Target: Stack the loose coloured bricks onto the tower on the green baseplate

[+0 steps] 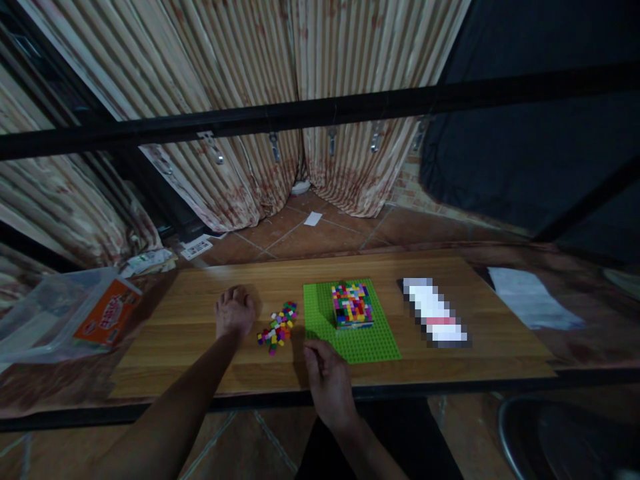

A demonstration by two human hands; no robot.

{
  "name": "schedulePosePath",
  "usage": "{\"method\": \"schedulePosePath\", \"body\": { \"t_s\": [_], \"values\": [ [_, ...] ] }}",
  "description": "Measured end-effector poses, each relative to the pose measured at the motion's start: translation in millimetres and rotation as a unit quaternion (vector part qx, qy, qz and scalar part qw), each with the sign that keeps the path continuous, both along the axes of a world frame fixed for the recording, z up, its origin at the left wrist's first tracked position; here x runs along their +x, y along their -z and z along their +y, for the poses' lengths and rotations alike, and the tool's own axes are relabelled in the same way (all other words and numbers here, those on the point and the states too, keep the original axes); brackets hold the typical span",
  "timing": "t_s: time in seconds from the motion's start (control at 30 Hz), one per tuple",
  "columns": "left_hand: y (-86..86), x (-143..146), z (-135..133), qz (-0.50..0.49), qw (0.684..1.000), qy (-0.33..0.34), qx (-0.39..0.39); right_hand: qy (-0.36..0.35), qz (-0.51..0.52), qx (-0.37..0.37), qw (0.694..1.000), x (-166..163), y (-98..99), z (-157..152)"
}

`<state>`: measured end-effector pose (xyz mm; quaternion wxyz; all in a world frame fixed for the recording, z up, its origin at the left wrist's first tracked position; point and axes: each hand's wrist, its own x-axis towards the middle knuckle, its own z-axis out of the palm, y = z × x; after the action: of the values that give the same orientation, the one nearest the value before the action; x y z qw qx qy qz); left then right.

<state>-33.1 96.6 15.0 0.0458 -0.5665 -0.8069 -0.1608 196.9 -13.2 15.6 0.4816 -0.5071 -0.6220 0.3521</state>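
My left hand (235, 312) rests palm down on the wooden table, left of a loose pile of small coloured bricks (279, 328). Its fingers are a little bent and apart, and nothing shows in them. Near the front edge of the green baseplate (385, 343) is my right hand (329, 381), its thumb and fingers closed together; whatever they may hold is too small or hidden to tell. On the baseplate stands a block built of many-coloured bricks (353, 305), beyond my right hand and apart from it.
A phone-like slab with a blurred screen (435, 313) lies on the table (280, 277) right of the baseplate. At the left stands a clear plastic bin (55, 313) with an orange packet (107, 313). A dark metal bar (310, 112) crosses beyond the table, before curtains.
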Motion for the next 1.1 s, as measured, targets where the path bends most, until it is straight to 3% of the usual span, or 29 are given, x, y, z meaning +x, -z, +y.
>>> {"method": "schedulePosePath", "body": {
  "t_s": [0.6,1.1],
  "values": [
    [-0.3,0.1,0.1,0.016,1.000,-0.001,-0.008,0.004,0.033,0.019,0.999,0.4,7.3,0.8],
    [-2.2,1.8,-0.2,0.005,1.000,-0.001,-0.003,-0.029,-0.042,0.056,0.997,0.3,13.9,0.7]
  ]
}}
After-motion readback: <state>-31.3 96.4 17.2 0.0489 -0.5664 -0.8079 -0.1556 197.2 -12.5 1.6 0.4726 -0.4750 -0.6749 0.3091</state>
